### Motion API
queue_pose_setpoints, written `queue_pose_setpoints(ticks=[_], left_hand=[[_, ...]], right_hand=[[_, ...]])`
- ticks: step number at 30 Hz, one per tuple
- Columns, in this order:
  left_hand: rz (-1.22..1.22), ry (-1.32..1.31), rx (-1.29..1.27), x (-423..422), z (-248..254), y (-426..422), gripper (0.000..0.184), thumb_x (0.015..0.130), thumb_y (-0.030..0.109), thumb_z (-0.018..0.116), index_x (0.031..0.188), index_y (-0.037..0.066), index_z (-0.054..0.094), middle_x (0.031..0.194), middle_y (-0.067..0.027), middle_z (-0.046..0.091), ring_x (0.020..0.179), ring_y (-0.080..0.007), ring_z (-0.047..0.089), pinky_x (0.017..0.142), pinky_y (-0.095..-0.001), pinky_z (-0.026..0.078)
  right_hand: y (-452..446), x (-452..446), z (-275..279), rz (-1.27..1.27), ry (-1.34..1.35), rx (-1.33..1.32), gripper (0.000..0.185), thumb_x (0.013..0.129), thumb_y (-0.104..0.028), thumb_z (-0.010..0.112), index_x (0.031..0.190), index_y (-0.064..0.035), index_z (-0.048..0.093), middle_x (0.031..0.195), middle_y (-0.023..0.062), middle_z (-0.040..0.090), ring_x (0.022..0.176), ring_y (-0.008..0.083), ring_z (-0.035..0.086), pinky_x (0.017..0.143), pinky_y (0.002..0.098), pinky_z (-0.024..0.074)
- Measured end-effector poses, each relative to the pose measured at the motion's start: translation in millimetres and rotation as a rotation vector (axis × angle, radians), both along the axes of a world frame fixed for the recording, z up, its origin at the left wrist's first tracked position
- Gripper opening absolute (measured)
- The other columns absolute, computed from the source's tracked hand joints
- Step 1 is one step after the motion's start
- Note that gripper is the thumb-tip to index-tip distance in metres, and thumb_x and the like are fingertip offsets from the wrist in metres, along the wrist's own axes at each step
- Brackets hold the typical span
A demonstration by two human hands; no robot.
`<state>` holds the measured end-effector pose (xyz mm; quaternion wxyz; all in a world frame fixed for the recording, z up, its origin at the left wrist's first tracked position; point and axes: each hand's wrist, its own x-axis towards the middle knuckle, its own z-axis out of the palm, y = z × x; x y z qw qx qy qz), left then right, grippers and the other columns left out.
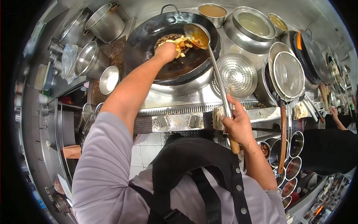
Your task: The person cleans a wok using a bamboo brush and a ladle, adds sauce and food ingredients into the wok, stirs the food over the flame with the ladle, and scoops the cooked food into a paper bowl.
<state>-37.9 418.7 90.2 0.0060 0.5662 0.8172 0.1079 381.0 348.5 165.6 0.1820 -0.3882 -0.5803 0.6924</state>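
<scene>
My left hand point(166, 51) reaches down into a large black wok point(140, 39), right at a heap of yellow and brown food point(183, 44). Its fingers look curled, and what they hold is hidden. My right hand point(238, 123) is closed on the long handle of a ladle point(217, 74), with the index finger pointing up. The ladle's bowl rests inside the wok's right side, beside the food, and contains orange-brown oily sauce point(198, 36).
A perforated strainer point(235, 76) lies right of the wok, near a wire-mesh skimmer point(289, 74). Behind are pots of liquid, including a wide pot point(253, 28). Left stand a tall steel pot point(106, 24) and a small bowl point(109, 80). A person's arm point(337, 118) shows at far right.
</scene>
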Motion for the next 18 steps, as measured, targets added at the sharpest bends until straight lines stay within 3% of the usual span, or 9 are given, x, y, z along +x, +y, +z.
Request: queue_pose_setpoints(ticks=[2, 9, 13, 15, 17, 18], left_hand=[[-0.036, 0.116, -0.121, 0, 3, 8, 0.023, 0.084, 0.022, 0.060, 0.084, 0.002, 0.072, 0.087, -0.0213, 0.071, 0.085, -0.0371, 0.069, 0.080, -0.0477, 0.055], [-0.066, 0.172, -0.221, -4, -7, 29, 0.022, 0.083, 0.015, 0.056, 0.088, 0.002, 0.073, 0.093, -0.0232, 0.071, 0.091, -0.0371, 0.070, 0.081, -0.0470, 0.055], [-0.058, 0.087, -0.106, -3, 18, 13, 0.020, 0.082, 0.015, 0.058, 0.086, 0.000, 0.071, 0.089, -0.0235, 0.070, 0.084, -0.0379, 0.069, 0.077, -0.0458, 0.055], [-0.132, -0.234, 0.281, -1, 53, -19, 0.018, 0.085, 0.016, 0.060, 0.083, 0.000, 0.069, 0.080, -0.0161, 0.070, 0.069, -0.0298, 0.068, 0.063, -0.0384, 0.053], [0.185, -0.897, 0.366, 25, 96, -78, 0.014, 0.088, 0.016, 0.061, 0.081, 0.004, 0.063, 0.067, -0.0055, 0.062, 0.056, -0.0156, 0.058, 0.051, -0.0294, 0.044], [0.145, -0.984, 0.393, 29, 102, -112, 0.012, 0.091, 0.016, 0.058, 0.085, 0.006, 0.063, 0.066, -0.0026, 0.059, 0.056, -0.0109, 0.055, 0.049, -0.0262, 0.040]], right_hand=[[3, 5, -12, 0.002, 0.022, 0.028, 0.069, 0.086, 0.002, 0.063, 0.149, -0.0116, 0.037, 0.089, 0.0045, 0.063, 0.057, 0.0064, 0.052, 0.050, 0.0244, 0.0436], [4, 5, -8, 0.012, -0.045, 0.000, 0.072, 0.084, 0.003, 0.063, 0.150, -0.0112, 0.037, 0.089, 0.0048, 0.063, 0.060, 0.0060, 0.051, 0.055, 0.0229, 0.0440], [1, 2, -15, 0.004, 0.018, 0.065, 0.073, 0.084, 0.003, 0.063, 0.150, -0.0116, 0.036, 0.089, 0.0048, 0.062, 0.059, 0.0067, 0.051, 0.054, 0.0239, 0.0446], [-1, 1, -12, -0.023, 0.012, 0.016, 0.073, 0.084, 0.003, 0.062, 0.150, -0.0119, 0.036, 0.087, 0.0043, 0.061, 0.057, 0.0073, 0.052, 0.052, 0.0250, 0.0450], [-3, 0, -11, -0.015, -0.017, 0.014, 0.073, 0.084, 0.003, 0.062, 0.150, -0.0122, 0.035, 0.086, 0.0040, 0.061, 0.057, 0.0075, 0.052, 0.051, 0.0252, 0.0450], [-5, -1, -10, -0.011, -0.047, 0.011, 0.073, 0.085, 0.003, 0.062, 0.150, -0.0125, 0.035, 0.084, 0.0036, 0.060, 0.056, 0.0077, 0.052, 0.050, 0.0255, 0.0451]])
